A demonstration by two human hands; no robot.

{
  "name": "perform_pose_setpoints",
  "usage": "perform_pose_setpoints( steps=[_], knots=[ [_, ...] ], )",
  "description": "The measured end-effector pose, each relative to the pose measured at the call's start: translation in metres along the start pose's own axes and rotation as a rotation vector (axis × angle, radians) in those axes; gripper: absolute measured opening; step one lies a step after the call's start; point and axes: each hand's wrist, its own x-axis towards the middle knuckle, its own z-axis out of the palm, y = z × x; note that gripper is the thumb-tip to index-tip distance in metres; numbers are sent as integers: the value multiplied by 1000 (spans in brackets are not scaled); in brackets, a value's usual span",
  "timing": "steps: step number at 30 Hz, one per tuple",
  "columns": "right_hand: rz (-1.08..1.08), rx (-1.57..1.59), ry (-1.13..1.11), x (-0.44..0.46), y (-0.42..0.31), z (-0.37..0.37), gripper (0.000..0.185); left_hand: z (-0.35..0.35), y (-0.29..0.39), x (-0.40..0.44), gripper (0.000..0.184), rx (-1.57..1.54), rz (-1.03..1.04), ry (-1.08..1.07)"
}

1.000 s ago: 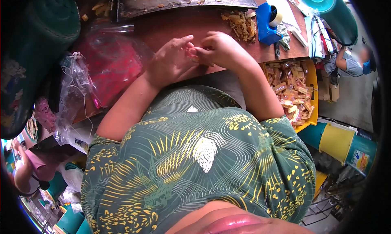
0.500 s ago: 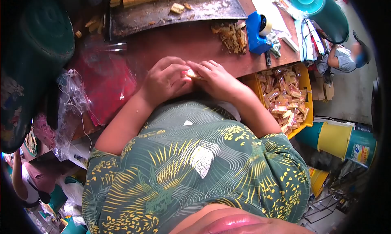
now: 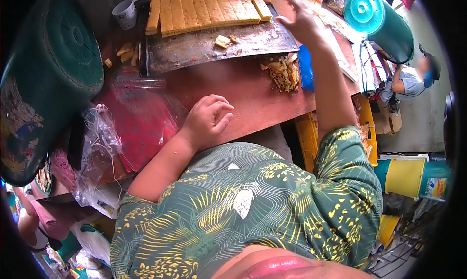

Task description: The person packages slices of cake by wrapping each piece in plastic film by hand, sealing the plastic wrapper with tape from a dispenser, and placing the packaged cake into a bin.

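My right hand (image 3: 302, 20) is stretched far forward past the right end of a dark metal tray (image 3: 182, 58). Its thumb stands apart from the fingers, and I see nothing held in it. Close by on the tray lie rows of cut yellow sponge cake (image 3: 209, 11), with one loose slice (image 3: 262, 9) at the right end. My left hand (image 3: 208, 117) rests near the front edge of the brown table (image 3: 248, 101), fingers loosely bent and thumb apart, with nothing visible in it. Beside it are red-tinted plastic sheets (image 3: 143, 128).
Cake scraps (image 3: 282, 74) are heaped by a blue tape dispenser (image 3: 305, 67), partly behind my right arm. A yellow crate (image 3: 307, 138) stands at right. A large green bin (image 3: 63, 70) is at left, a white cup (image 3: 125, 14) behind. Another person (image 3: 411, 77) is at far right.
My hands were together over a small pale piece; now they are apart. The right has swung forward and right past the tray, the left stays near the table edge. The piece is no longer visible.
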Motion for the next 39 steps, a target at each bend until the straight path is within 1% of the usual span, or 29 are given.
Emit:
perform_pose_setpoints(
  steps=[1, 2, 4, 5, 6, 8, 11, 14, 15, 18, 19, 22, 23, 26, 27, 30, 31, 34, 35, 38, 39],
  knots=[
    [118, -109, -232, 1, -31, -16, 74, 0, 1, 0, 16, -8, -5, -8],
    [166, -134, -350, 10, -34, -3, 76, -1, 1, 0, 16, -15, -10, -12],
    [30, 38, -209, 25, 1, 74, 72, -2, -1, 1, 15, -13, 12, -4],
    [8, 2, -183, 34, 9, 98, 68, -3, -2, 1, 15, -17, 12, -9],
    [28, -11, -195, 35, 4, 99, 64, -3, -2, 1, 15, -22, 11, -16],
    [87, -50, -310, 42, 4, 98, 68, -3, 4, 4, 14, -48, -3, -29],
    [162, -189, -381, 49, 10, 94, 73, -5, 1, 5, 13, -84, -21, -59],
    [231, -213, -246, 52, 18, 103, 73, -7, -2, 5, 13, -119, -40, -80],
    [170, -195, -198, 46, 21, 99, 75, -5, 2, 6, 13, -120, -37, -82],
    [55, -107, -327, 44, 15, 93, 78, -7, 0, 5, 13, -132, -32, -93],
    [129, -122, -373, 46, 10, 88, 76, -8, 0, 5, 13, -135, -32, -98],
    [221, -196, -244, 62, 25, 116, 69, -10, 5, 8, 13, -120, -47, -122],
    [155, -129, -207, 66, 30, 120, 70, -10, 5, 8, 13, -112, -48, -125],
    [40, -170, -346, 67, 1, 102, 75, -12, 4, 8, 13, -113, -59, -128],
    [66, -189, -322, 67, -1, 105, 76, -12, 3, 8, 13, -119, -57, -128],
    [250, -371, -411, 80, 3, 104, 72, -13, 7, 9, 13, -126, -60, -130],
    [267, -385, -329, 78, 10, 112, 66, -13, 7, 9, 13, -127, -59, -128],
    [115, -110, -162, 61, 13, 117, 61, -14, 7, 10, 13, -123, -59, -127],
    [81, -52, -252, 56, 14, 113, 56, -14, 7, 10, 13, -121, -60, -131],
    [184, -168, -233, 55, 19, 107, 56, -13, 10, 11, 13, -116, -57, -147],
    [182, -264, -208, 60, 25, 112, 58, -14, 9, 11, 13, -119, -60, -146]
  ],
)
